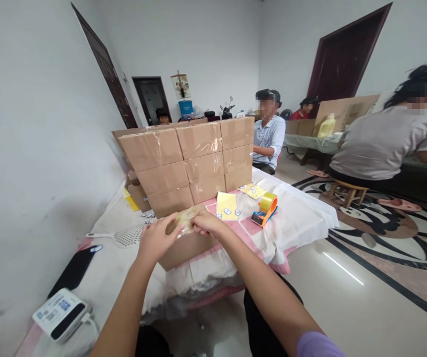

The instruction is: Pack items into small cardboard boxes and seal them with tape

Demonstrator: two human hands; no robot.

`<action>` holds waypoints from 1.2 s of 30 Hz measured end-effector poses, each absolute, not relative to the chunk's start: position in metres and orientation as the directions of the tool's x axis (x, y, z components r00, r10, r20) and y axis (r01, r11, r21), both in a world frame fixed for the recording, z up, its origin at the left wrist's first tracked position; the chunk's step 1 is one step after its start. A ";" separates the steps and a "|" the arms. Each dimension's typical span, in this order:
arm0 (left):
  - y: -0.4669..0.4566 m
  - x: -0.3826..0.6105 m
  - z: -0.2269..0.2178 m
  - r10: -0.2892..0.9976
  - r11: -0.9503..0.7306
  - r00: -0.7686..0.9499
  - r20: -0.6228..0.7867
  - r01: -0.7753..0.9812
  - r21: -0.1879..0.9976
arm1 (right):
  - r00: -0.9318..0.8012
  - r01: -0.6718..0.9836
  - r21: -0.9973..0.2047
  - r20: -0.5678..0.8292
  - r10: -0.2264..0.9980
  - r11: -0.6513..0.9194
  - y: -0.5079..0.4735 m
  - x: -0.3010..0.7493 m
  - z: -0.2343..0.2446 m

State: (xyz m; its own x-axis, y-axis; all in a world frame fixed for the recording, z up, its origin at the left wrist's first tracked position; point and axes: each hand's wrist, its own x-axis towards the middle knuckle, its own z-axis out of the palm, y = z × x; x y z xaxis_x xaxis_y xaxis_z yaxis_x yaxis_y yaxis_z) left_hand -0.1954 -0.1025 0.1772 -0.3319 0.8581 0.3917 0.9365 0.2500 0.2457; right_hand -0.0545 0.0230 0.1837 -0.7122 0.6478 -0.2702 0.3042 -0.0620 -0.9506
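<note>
A small cardboard box [185, 248] with shiny tape across its top sits on the cloth-covered table [302, 218] right in front of me. My left hand [156, 241] presses on the box's near left top, fingers bent onto it. My right hand [206, 222] rests on the taped top at the far right, fingers curled down against the tape. A yellow roll of tape in an orange and blue dispenser [266, 208] lies to the right of my right hand. A yellow label sheet [227, 206] lies just behind the box.
A stack of taped cardboard boxes [191, 161] stands behind. Another yellow sheet [253, 190], a white mesh swatter [124, 235], a black phone [75, 270] and a white device [60, 314] lie on the table. Other people sit at the back and right.
</note>
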 end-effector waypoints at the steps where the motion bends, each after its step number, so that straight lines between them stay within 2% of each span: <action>1: -0.099 -0.196 0.181 0.851 0.249 -0.349 0.392 0.926 0.283 | -0.715 0.282 -0.957 -0.258 0.650 -0.071 0.022 -0.054 0.184; 4: -0.085 -0.197 0.188 0.841 0.206 -0.401 0.363 0.857 0.472 | -0.725 0.170 -0.982 -0.184 0.664 -0.087 0.019 -0.053 0.185; 6: -0.075 -0.197 0.189 0.835 0.129 -0.437 0.335 0.747 0.652 | -0.726 0.096 -0.991 -0.133 0.675 -0.092 0.017 -0.053 0.185; 8: -0.066 -0.198 0.189 0.819 0.055 -0.476 0.322 0.622 0.781 | -0.727 0.060 -0.993 -0.112 0.678 -0.099 0.016 -0.054 0.183; 12: -0.057 -0.197 0.191 0.812 0.004 -0.506 0.290 0.502 0.865 | -0.757 0.053 -0.992 -0.117 0.643 -0.118 0.015 -0.059 0.174; 15: -0.056 -0.189 0.196 0.825 -0.051 -0.519 0.224 0.327 0.944 | -0.778 0.057 -0.994 -0.105 0.619 -0.098 0.013 -0.064 0.167; 17: -0.056 -0.185 0.200 0.802 -0.082 -0.562 0.202 0.231 0.970 | -0.780 0.072 -0.995 -0.102 0.617 -0.074 0.012 -0.065 0.164; 19: -0.056 -0.184 0.202 0.770 -0.096 -0.603 0.209 0.215 0.972 | -0.777 0.095 -0.995 -0.093 0.622 -0.030 0.010 -0.065 0.164; 24: -0.054 -0.197 0.207 0.765 -0.095 -0.588 0.263 0.301 0.949 | -0.762 0.121 -0.978 0.020 0.647 0.172 0.011 -0.060 0.166; 28: -0.043 -0.205 0.206 0.803 -0.031 -0.550 0.229 0.345 0.938 | -0.707 0.137 -0.967 0.055 0.705 0.214 0.019 -0.058 0.164; 32: -0.027 -0.207 0.195 0.828 0.004 -0.523 0.201 0.365 0.931 | -0.665 0.142 -0.981 0.005 0.746 0.133 0.031 -0.058 0.163; 36: -0.019 -0.209 0.183 0.819 0.012 -0.540 0.194 0.354 0.935 | -0.688 0.148 -0.984 -0.174 0.704 -0.099 0.036 -0.057 0.166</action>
